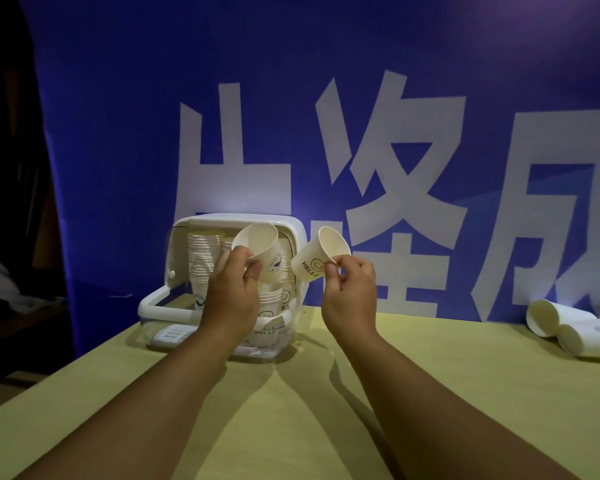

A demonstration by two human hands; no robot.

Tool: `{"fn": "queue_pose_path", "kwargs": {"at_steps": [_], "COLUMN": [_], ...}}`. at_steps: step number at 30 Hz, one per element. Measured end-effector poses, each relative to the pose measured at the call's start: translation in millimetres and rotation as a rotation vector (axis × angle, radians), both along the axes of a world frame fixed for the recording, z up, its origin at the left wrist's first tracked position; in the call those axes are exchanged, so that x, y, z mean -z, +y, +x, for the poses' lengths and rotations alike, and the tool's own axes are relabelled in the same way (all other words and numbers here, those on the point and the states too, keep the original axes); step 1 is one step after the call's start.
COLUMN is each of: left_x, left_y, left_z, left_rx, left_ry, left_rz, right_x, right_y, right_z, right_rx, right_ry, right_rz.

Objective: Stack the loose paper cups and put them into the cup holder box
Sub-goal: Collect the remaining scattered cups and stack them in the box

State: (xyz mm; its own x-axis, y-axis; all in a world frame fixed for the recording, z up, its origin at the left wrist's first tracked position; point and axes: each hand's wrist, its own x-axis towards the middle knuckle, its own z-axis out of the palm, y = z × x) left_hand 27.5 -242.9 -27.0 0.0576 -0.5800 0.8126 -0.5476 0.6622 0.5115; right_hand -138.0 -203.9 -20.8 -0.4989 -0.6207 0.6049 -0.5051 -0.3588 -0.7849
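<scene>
Left cup (257, 245) and right cup (312, 268) raised just before the cup holder box (222, 218), not yet nested
Left hand (231, 296): fingers (240, 253) curled round its cup's base. Right hand (350, 292): pinches its cup low, near the base. Cups just apart, mouths tilted different ways. Risks, my judgement: thin walls may dent under the pinch; mismatched tilt may jam the nesting. Box open at front, holding several nested stacks (203, 258). More loose cups (548, 322) lie far right on the desk (430, 393)

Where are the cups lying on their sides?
Head view: the lying cups rest at the far right of the yellow table, beside the blue banner.
</scene>
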Motion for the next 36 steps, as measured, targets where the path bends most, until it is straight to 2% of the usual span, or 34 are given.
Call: {"fn": "queue_pose_path", "kwargs": {"at_steps": [6,9,11,17,20,27,31,36], "left_x": [6.0,5.9,6.0,5.5,4.9,6.5,7.4,6.6], "left_y": [-5.0,-2.6,-0.7,3.4,6.7,8.8,4.9,5.9], "left_z": [7.4,13.0,14.5,14.0,16.2,17.7,20.0,19.2], "left_rx": [-0.122,-0.202,-0.196,-0.023,0.022,0.028,0.060,-0.032], "left_ry": [-0.292,-0.505,-0.570,-0.373,-0.251,-0.270,-0.268,-0.345], "left_rz": [0.191,0.317,0.410,0.456,0.412,0.255,0.353,0.433], "right_x": [4.3,3.4,0.1,-17.0,-21.4,-20.3,-11.8,4.8], "right_y": [-2.4,-2.5,-1.5,3.8,4.5,8.8,6.9,1.7], "right_z": [-3.7,-2.9,0.6,16.5,24.2,31.4,26.0,23.8], "right_rx": [-0.006,-0.013,-0.007,-0.071,-0.121,-0.212,-0.212,-0.211], "right_ry": [0.043,0.066,0.093,0.242,0.367,0.437,0.509,0.671], "right_rz": [0.011,-0.003,-0.019,-0.045,0.075,0.227,0.313,0.387]}}
